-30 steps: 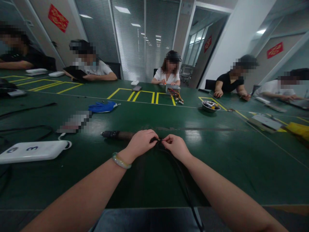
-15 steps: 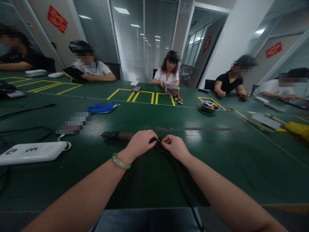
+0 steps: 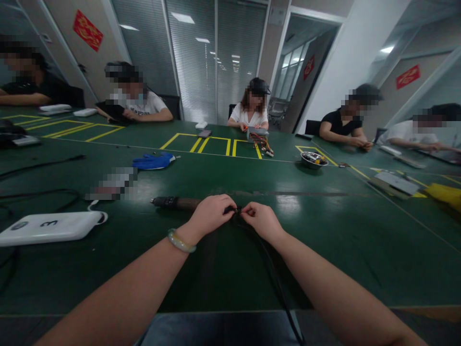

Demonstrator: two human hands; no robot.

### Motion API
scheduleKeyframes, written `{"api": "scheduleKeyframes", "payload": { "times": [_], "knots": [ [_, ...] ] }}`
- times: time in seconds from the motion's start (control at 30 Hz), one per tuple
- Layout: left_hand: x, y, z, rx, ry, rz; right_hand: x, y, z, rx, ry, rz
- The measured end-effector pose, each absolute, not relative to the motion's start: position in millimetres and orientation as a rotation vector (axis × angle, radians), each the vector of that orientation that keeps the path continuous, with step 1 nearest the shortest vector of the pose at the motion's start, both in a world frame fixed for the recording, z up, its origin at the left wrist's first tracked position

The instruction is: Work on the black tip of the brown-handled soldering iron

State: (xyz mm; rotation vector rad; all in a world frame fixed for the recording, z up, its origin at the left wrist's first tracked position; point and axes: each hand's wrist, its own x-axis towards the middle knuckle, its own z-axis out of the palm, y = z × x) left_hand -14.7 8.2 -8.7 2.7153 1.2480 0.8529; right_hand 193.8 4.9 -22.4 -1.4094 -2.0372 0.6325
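Observation:
A dark, pen-shaped electric screwdriver [image 3: 180, 203] lies across the green table with its tip to the left. My left hand [image 3: 212, 215], a bracelet at the wrist, is closed over its rear end, thumb and fingers pinching the dark tail. From the right, my right hand [image 3: 264, 222] pinches the end of a black cable [image 3: 271, 263] close against that tail. A small glint shows between my fingertips; fine detail there is hidden. The cable runs down over the table's near edge towards my lap.
Left of me lie a white power bank [image 3: 50, 227], a blurred-out phone [image 3: 117, 183], a blue glove [image 3: 154, 161] and black cords. A metal bowl [image 3: 314, 161] of parts stands farther right. Several people sit opposite, one handling a metal box with coloured wires [image 3: 257, 134].
My hands stay almost in place, still pinching at the same spot. Across the table on the right, a person in black has brought their hands together.

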Motion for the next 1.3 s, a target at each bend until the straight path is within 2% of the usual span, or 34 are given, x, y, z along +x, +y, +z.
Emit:
{"api": "scheduleKeyframes", "payload": {
  "times": [0.3,0.77,1.03,1.17,1.3],
  "knots": [
    [-14.1,7.7,-9.8,2.735,1.249,0.842,185.5,2.9,-23.0,-1.413,-1.978,0.668],
    [-15.2,3.9,-4.2,2.751,1.254,0.813,170.1,14.9,-9.0,-1.593,-2.296,0.424],
    [-18.4,-5.7,10.0,2.685,1.221,1.063,158.4,20.3,-1.8,-1.728,-2.377,0.255],
    [-24.9,-8.8,12.2,2.636,1.216,1.130,177.5,31.4,-0.3,-1.818,-2.306,0.276],
    [-29.0,-9.2,12.7,2.603,1.193,1.146,242.9,45.2,3.0,-2.028,-2.159,0.286]
  ]
}}
